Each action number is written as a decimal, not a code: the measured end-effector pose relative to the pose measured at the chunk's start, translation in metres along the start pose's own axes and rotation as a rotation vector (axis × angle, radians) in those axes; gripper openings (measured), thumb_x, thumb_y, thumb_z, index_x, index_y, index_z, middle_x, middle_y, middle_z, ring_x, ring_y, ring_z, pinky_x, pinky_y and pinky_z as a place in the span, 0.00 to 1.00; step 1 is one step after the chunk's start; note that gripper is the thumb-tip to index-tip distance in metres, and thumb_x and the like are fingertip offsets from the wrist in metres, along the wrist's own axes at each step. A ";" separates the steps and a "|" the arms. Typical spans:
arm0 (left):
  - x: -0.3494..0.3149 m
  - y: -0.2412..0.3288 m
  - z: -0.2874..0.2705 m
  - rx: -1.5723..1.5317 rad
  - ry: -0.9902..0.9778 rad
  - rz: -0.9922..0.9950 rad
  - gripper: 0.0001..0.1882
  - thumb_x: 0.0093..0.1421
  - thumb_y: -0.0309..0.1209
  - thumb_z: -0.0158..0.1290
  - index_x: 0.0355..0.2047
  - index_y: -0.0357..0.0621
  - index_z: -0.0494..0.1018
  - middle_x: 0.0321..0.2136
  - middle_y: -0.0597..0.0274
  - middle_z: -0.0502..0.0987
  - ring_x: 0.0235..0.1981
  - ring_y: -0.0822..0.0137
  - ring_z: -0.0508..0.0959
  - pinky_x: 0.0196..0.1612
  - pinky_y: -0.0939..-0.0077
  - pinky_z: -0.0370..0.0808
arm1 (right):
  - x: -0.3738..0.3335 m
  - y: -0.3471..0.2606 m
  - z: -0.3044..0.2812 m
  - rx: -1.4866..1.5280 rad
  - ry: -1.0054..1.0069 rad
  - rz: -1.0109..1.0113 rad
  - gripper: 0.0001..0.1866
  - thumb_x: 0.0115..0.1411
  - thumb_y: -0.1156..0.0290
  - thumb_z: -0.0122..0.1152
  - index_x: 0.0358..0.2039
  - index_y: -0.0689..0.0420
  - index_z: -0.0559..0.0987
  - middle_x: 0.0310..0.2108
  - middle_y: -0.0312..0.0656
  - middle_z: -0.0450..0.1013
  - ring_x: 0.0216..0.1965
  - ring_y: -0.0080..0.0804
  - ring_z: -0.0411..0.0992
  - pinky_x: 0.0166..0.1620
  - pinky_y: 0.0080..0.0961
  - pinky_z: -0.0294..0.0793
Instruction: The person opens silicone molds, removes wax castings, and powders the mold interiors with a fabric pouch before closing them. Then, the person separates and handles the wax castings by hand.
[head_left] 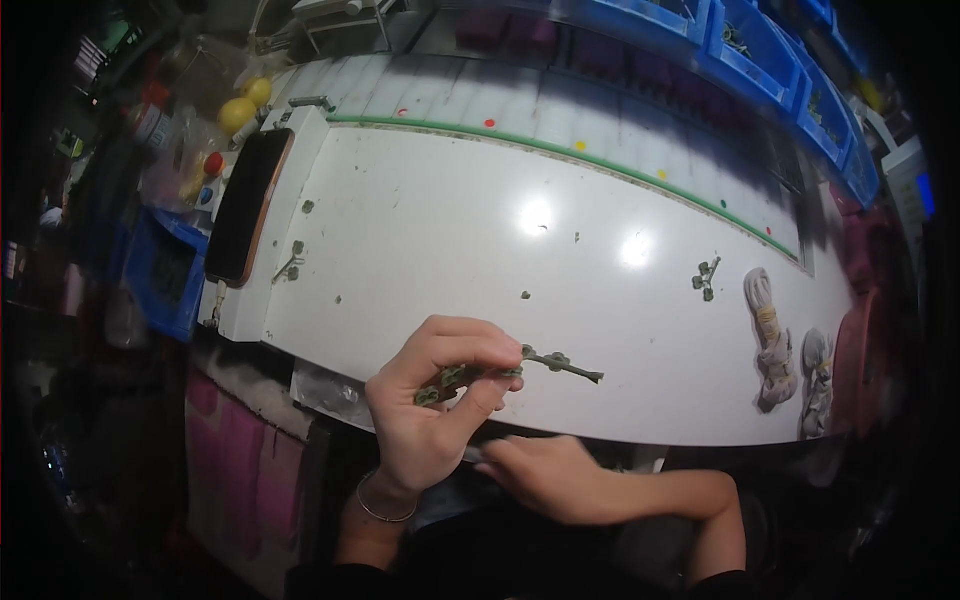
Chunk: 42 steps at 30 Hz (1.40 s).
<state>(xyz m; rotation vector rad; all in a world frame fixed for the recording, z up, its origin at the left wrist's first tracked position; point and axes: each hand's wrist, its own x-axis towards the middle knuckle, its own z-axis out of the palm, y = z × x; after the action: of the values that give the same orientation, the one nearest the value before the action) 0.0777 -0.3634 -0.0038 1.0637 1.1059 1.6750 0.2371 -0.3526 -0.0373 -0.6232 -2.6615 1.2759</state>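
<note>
My left hand [410,405] is raised over the near edge of the white table, thumb and fingers closed round a green sprig [562,363] with small leafy clusters. Its bare stem end points right, and part of the sprig is hidden by the fingers. Lower and to the right, my right hand [560,482] is curled at the table's front edge, slightly blurred. Whatever its fingertips may hold cannot be made out. A similar small green sprig [707,279] lies on the table to the right, and another [291,262] lies at the left.
A phone [252,205] rests along the table's left side, near a blue bin [170,275]. Two tied grey-white bundles [768,340] [818,385] lie at the right. Blue bins [755,55] line the far right, beyond a green-edged strip [560,158]. Green scraps dot the tabletop.
</note>
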 end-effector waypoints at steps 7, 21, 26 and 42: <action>0.004 0.000 0.019 0.063 -0.052 -0.003 0.10 0.50 0.11 0.48 0.33 0.29 0.72 0.35 0.52 0.72 0.32 0.69 0.76 0.35 0.80 0.77 | -0.015 -0.015 -0.092 -0.154 0.833 0.084 0.19 0.47 0.78 0.65 0.41 0.65 0.74 0.21 0.42 0.71 0.17 0.32 0.70 0.18 0.20 0.69; 0.010 -0.005 0.049 0.042 -0.049 -0.164 0.09 0.53 0.18 0.52 0.36 0.34 0.70 0.31 0.57 0.73 0.28 0.72 0.75 0.27 0.84 0.72 | -0.036 0.003 -0.091 -0.241 0.911 -0.071 0.14 0.47 0.81 0.65 0.36 0.64 0.74 0.22 0.44 0.72 0.18 0.32 0.72 0.19 0.21 0.68; 0.002 -0.018 0.063 -0.426 -0.087 -0.578 0.10 0.56 0.23 0.55 0.38 0.33 0.70 0.30 0.60 0.75 0.30 0.72 0.75 0.28 0.82 0.72 | -0.032 0.009 -0.085 -0.395 0.906 -0.141 0.17 0.46 0.86 0.63 0.37 0.62 0.72 0.21 0.45 0.73 0.18 0.31 0.72 0.21 0.19 0.71; 0.004 -0.031 0.071 -0.301 -0.077 -0.518 0.06 0.58 0.25 0.53 0.34 0.35 0.72 0.26 0.65 0.73 0.25 0.79 0.70 0.27 0.87 0.68 | -0.034 0.017 -0.092 0.555 0.637 0.272 0.02 0.54 0.80 0.58 0.28 0.64 0.75 0.17 0.37 0.70 0.18 0.21 0.68 0.19 0.16 0.65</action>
<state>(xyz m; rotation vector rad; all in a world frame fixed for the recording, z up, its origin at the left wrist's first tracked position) 0.1488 -0.3355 -0.0150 0.5797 0.9411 1.3171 0.2996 -0.2910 0.0104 -1.0874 -1.6646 1.4720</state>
